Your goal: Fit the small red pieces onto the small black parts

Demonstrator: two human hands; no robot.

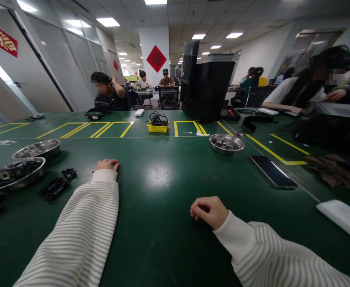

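Observation:
My left hand [106,164] rests palm-down on the green table [159,223], its thumb a little apart from the fingers and nothing seen in it. To its left lie small black parts [55,188] and two steel bowls. The nearer bowl [40,169] is full of dark parts; the farther bowl [37,149] stands behind it. My right hand [210,212] hovers or rests at the middle right, fingers curled in against the thumb, with no object showing in it. Beyond it stands a third steel bowl [226,144] with small dark pieces inside.
A phone [273,171] and a white device [344,219] lie at the right, near brown crumpled cloth [336,169]. A yellow tray [157,128] of black cables sits at the back, left of a tall black case [210,87]. Seated people work around the table and beyond.

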